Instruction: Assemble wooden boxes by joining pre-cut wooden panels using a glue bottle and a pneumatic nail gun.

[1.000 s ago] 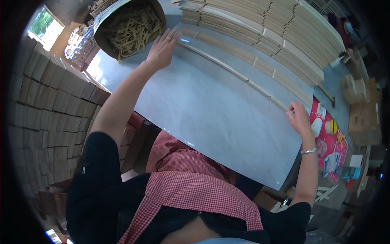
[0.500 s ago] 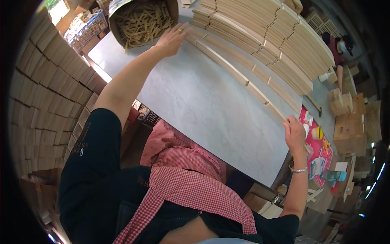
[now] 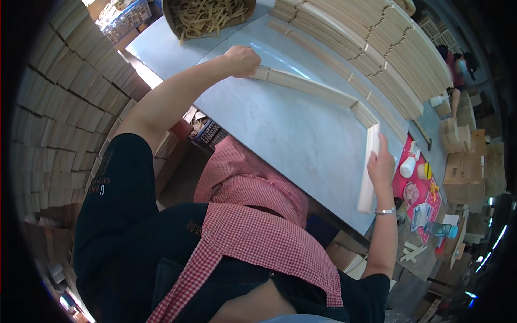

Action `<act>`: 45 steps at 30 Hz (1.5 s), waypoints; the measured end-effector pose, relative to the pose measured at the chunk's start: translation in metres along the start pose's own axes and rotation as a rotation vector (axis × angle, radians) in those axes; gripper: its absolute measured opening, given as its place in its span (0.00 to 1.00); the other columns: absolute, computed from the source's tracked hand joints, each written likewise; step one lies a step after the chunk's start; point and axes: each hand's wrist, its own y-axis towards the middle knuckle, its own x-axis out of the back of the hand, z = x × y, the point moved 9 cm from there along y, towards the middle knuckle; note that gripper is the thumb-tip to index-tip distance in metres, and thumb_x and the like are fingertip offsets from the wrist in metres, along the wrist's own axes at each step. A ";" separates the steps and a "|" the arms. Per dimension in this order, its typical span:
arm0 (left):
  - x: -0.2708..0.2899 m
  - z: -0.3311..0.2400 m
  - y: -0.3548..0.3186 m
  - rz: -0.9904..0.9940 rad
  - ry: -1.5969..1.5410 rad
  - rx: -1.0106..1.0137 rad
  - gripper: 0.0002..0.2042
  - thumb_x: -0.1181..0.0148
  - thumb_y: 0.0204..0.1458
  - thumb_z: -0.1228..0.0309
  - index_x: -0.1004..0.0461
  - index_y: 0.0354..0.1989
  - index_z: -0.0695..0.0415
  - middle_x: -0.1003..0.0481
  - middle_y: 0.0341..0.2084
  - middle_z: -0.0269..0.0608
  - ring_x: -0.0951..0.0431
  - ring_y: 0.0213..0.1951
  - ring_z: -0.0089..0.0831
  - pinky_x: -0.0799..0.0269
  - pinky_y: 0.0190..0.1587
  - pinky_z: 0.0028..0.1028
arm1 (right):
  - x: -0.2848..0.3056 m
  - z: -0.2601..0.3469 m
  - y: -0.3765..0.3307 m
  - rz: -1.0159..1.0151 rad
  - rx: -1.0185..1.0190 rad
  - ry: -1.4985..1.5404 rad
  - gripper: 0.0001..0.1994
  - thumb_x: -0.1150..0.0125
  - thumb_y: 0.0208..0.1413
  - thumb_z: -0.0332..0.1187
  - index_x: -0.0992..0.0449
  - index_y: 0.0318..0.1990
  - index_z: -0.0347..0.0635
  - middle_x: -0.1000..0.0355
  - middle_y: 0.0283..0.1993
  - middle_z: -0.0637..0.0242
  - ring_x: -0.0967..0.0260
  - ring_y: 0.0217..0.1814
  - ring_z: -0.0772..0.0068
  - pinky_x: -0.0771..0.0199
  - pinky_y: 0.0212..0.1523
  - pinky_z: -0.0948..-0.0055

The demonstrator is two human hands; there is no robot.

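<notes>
A pale wooden strip [image 3: 315, 88], notched into hinged segments, stands on edge on the grey-white tabletop [image 3: 280, 140]. It is bent at its notches, and its right segment slants towards me. My left hand [image 3: 243, 60] is closed around the strip's left end, which its fingers hide. With thumb and fingers, my right hand [image 3: 381, 164] grips the right segment from the outer side. Behind it, another notched wooden strip [image 3: 328, 59] lies flat on the table. A large stack of similar strips [image 3: 344, 32] fills the far side.
A box of thin wooden offcuts [image 3: 212, 16] sits at the far left. On the right are a hammer [image 3: 423, 134], a white bottle [image 3: 407, 166], a yellow tub [image 3: 424, 171] and a water bottle [image 3: 441, 230]. Stacked wooden pieces [image 3: 59, 118] rise on the left. A co-worker [image 3: 458, 67] is at the far right.
The strip, nearly straight before, is now bent at its notches, with its right end swung towards me. My left hand has closed and come nearer. The strip has moved away from the stack.
</notes>
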 end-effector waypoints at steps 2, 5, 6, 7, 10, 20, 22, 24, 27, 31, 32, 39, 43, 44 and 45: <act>0.005 -0.015 -0.013 0.006 -0.039 0.014 0.15 0.41 0.52 0.72 0.26 0.50 0.55 0.19 0.33 0.42 0.21 0.35 0.43 0.25 0.38 0.40 | -0.037 0.008 0.018 0.046 0.133 0.088 0.18 0.46 0.55 0.24 0.26 0.54 0.41 0.21 0.32 0.50 0.24 0.32 0.43 0.26 0.35 0.52; 0.009 -0.024 -0.033 0.008 -0.165 0.080 0.15 0.44 0.56 0.71 0.28 0.52 0.57 0.20 0.35 0.46 0.23 0.30 0.42 0.26 0.34 0.36 | -0.065 0.058 0.035 0.207 0.094 0.535 0.13 0.46 0.54 0.25 0.22 0.46 0.39 0.22 0.30 0.51 0.23 0.31 0.48 0.25 0.34 0.56; 0.006 -0.022 -0.038 0.015 -0.170 0.096 0.15 0.44 0.56 0.71 0.28 0.52 0.57 0.20 0.35 0.46 0.23 0.30 0.42 0.26 0.34 0.36 | -0.069 0.083 0.032 0.263 0.103 0.634 0.12 0.45 0.53 0.25 0.21 0.44 0.38 0.22 0.29 0.52 0.24 0.30 0.50 0.25 0.34 0.58; -0.002 -0.016 -0.046 0.057 -0.359 0.169 0.16 0.44 0.57 0.70 0.29 0.53 0.57 0.20 0.36 0.47 0.23 0.30 0.42 0.26 0.33 0.36 | -0.067 0.108 0.024 0.323 0.112 0.733 0.11 0.44 0.52 0.26 0.21 0.42 0.36 0.23 0.28 0.54 0.25 0.29 0.53 0.25 0.34 0.60; -0.029 -0.002 -0.064 0.163 -0.928 0.384 0.18 0.44 0.60 0.65 0.31 0.56 0.58 0.21 0.40 0.50 0.23 0.29 0.42 0.27 0.32 0.35 | -0.041 0.174 -0.003 0.317 0.428 0.415 0.09 0.38 0.52 0.27 0.21 0.40 0.37 0.27 0.26 0.61 0.31 0.24 0.63 0.31 0.30 0.68; -0.048 -0.027 -0.084 -0.263 -1.043 0.252 0.25 0.44 0.63 0.50 0.32 0.62 0.53 0.24 0.45 0.49 0.21 0.43 0.44 0.22 0.45 0.40 | -0.047 0.214 -0.033 -0.101 0.664 0.330 0.15 0.29 0.51 0.43 0.29 0.31 0.45 0.30 0.26 0.68 0.33 0.27 0.64 0.33 0.33 0.67; -0.050 -0.033 -0.089 -0.266 -1.091 0.271 0.25 0.44 0.63 0.50 0.32 0.61 0.52 0.25 0.46 0.49 0.22 0.45 0.43 0.22 0.47 0.40 | -0.052 0.216 -0.035 -0.114 0.672 0.318 0.15 0.30 0.52 0.43 0.30 0.31 0.45 0.30 0.26 0.68 0.33 0.27 0.64 0.33 0.33 0.67; -0.046 -0.037 -0.094 -0.289 -1.177 0.297 0.23 0.44 0.63 0.50 0.30 0.61 0.50 0.26 0.49 0.48 0.23 0.49 0.43 0.23 0.51 0.40 | -0.052 0.218 -0.034 -0.164 0.683 0.291 0.14 0.31 0.53 0.42 0.30 0.30 0.46 0.29 0.26 0.69 0.33 0.27 0.64 0.32 0.33 0.67; -0.047 -0.039 -0.096 -0.294 -1.234 0.320 0.22 0.44 0.64 0.50 0.30 0.60 0.48 0.27 0.52 0.48 0.23 0.51 0.43 0.24 0.54 0.40 | -0.052 0.221 -0.034 -0.197 0.694 0.268 0.14 0.31 0.54 0.42 0.31 0.30 0.46 0.29 0.26 0.69 0.33 0.27 0.65 0.32 0.33 0.67; -0.052 -0.040 -0.097 -0.263 -1.274 0.336 0.20 0.45 0.64 0.50 0.30 0.60 0.44 0.29 0.56 0.50 0.24 0.53 0.45 0.25 0.55 0.40 | -0.052 0.224 -0.034 -0.222 0.693 0.238 0.14 0.32 0.54 0.42 0.30 0.30 0.46 0.28 0.26 0.70 0.33 0.27 0.65 0.32 0.33 0.68; -0.051 -0.041 -0.097 -0.250 -1.270 0.331 0.22 0.45 0.64 0.50 0.31 0.62 0.45 0.29 0.56 0.50 0.24 0.53 0.45 0.25 0.55 0.41 | -0.053 0.223 -0.034 -0.223 0.685 0.232 0.14 0.32 0.54 0.42 0.30 0.30 0.46 0.28 0.26 0.70 0.33 0.27 0.65 0.32 0.33 0.68; -0.057 -0.045 -0.109 -0.142 -1.522 0.037 0.34 0.38 0.59 0.53 0.43 0.71 0.47 0.27 0.53 0.54 0.23 0.49 0.44 0.22 0.50 0.40 | -0.050 0.226 -0.033 -0.203 0.652 0.210 0.14 0.32 0.55 0.42 0.31 0.30 0.47 0.29 0.26 0.71 0.33 0.27 0.65 0.31 0.32 0.68; -0.051 -0.047 -0.119 -0.034 -1.394 -0.116 0.44 0.29 0.51 0.59 0.49 0.74 0.50 0.25 0.48 0.54 0.21 0.43 0.41 0.20 0.43 0.35 | -0.052 0.227 -0.033 -0.144 0.634 0.185 0.12 0.32 0.55 0.41 0.30 0.31 0.47 0.28 0.28 0.71 0.32 0.28 0.65 0.31 0.33 0.68; -0.049 -0.048 -0.121 0.004 -1.286 -0.143 0.48 0.26 0.48 0.62 0.50 0.75 0.51 0.24 0.47 0.54 0.20 0.41 0.39 0.20 0.41 0.32 | -0.054 0.227 -0.032 -0.121 0.626 0.174 0.12 0.32 0.54 0.40 0.29 0.32 0.47 0.27 0.29 0.71 0.31 0.29 0.65 0.30 0.34 0.68; -0.051 -0.051 -0.121 0.042 -1.177 -0.170 0.51 0.23 0.44 0.65 0.52 0.76 0.52 0.23 0.45 0.54 0.20 0.39 0.38 0.19 0.38 0.30 | -0.056 0.227 -0.031 -0.098 0.618 0.164 0.11 0.32 0.54 0.39 0.29 0.33 0.47 0.27 0.30 0.71 0.31 0.29 0.65 0.30 0.34 0.68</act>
